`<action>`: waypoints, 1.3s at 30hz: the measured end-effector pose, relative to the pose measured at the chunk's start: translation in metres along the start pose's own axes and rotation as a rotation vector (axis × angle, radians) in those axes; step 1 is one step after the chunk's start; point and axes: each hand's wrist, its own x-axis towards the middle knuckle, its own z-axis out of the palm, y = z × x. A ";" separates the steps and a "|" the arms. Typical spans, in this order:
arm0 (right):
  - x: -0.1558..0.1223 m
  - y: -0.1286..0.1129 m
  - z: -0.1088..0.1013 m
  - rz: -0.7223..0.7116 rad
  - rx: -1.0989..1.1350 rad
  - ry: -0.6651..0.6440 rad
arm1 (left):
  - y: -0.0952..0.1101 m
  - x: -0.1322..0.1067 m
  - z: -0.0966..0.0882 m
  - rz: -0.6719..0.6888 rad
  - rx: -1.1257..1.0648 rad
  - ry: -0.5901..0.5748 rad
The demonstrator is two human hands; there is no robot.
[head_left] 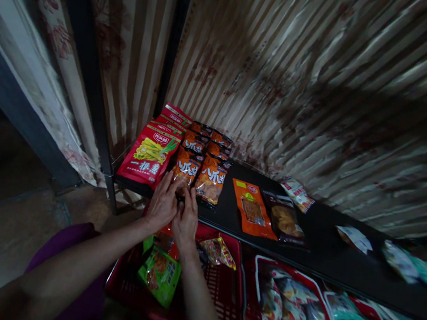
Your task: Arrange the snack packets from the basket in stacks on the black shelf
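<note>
My left hand (163, 203) and my right hand (186, 219) are close together at the front edge of a black shelf (224, 218). Between them is the lower end of an orange-and-black snack bag (187, 166), with fingers along its two lower corners; the thumbs are partly hidden. Just right of it lies a matching snack bag (211, 178). More bags of this kind are lined up behind both in two columns. Red snack bags (149, 153) with a yellow-and-green picture overlap one another to the left.
Below my hands sits a red basket (224, 290) holding a green snack bag (160, 275) and a colourful packet (219, 250). Farther right on the shelf lie an orange packet (253, 209) and a dark packet (283, 218). Filled red baskets (260, 279) stand underneath. A striped curtain (285, 58) hangs behind.
</note>
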 end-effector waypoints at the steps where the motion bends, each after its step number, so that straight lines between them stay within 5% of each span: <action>1: 0.001 0.001 0.001 0.003 -0.003 -0.010 | -0.002 -0.001 0.000 -0.004 -0.004 -0.016; 32: 0.029 0.014 -0.001 -0.106 -0.122 -0.060 | -0.006 0.010 0.010 -0.016 0.117 0.013; 39: 0.086 -0.005 -0.023 -0.147 -0.204 0.096 | 0.005 0.008 0.005 0.046 0.179 0.008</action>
